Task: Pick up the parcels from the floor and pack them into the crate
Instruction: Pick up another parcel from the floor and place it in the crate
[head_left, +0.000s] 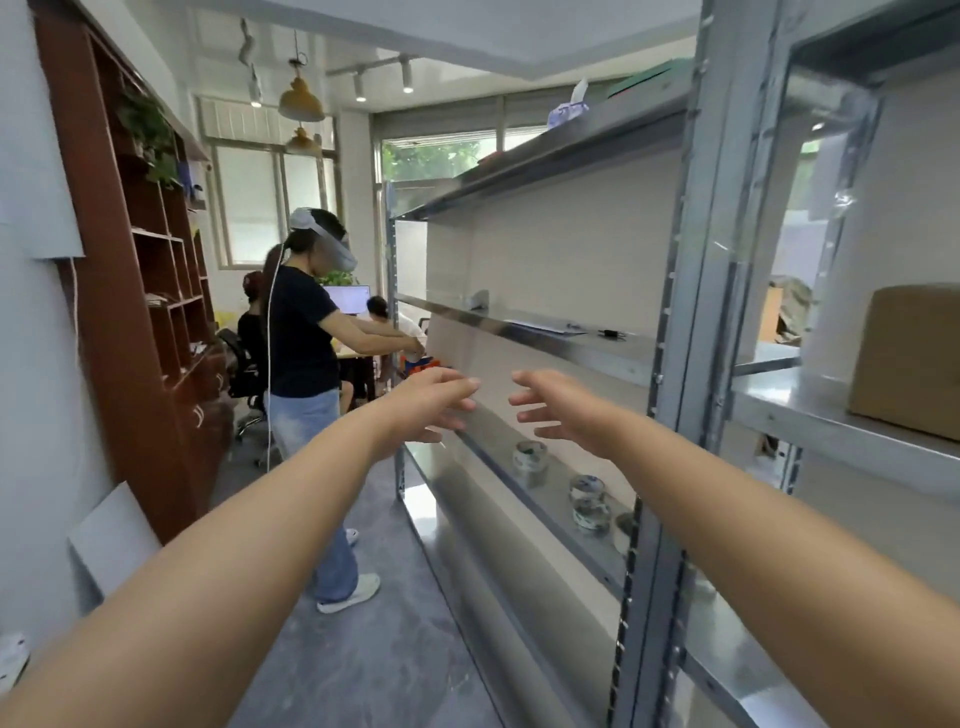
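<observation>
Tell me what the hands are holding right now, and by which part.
Nothing. The left hand and the right hand both reach out empty, fingers loosely spread, in front of the metal shelf rack.

Both arms extended forward; left hand and right hand empty, fingers relaxed, near metal shelving.

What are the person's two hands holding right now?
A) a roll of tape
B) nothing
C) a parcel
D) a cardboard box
B: the left hand and the right hand are both stretched out in front of the shelving with relaxed, open fingers and nothing in them.
</observation>
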